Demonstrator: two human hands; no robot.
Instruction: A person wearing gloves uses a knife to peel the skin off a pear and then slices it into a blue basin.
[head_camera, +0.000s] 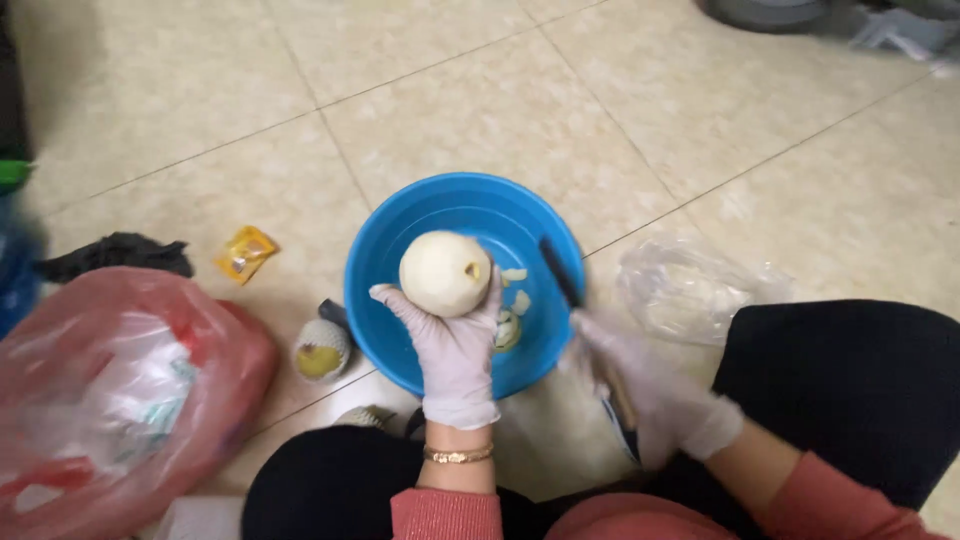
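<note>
Cupping the peeled fruit over the blue basin, left hand fingers wrap underneath; blurry right hand grips a knife.

Beige tiled floor, blue basin, red bag, clear bag

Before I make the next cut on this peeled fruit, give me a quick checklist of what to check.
1. Left hand gripping the round, pale peeled fruit: ok, gloved fingers cup it from below.
2. Fruit over the blue plastic basin: ok, peel scraps lie inside.
3. Right hand holding the dark-bladed knife: ok, though motion-blurred.
4. Blade clear of the left fingers: ok, it sits apart to the fruit's right.
5. Blade edge direction: cannot tell, too blurred.
6. Gloves on both hands: ok.
</note>
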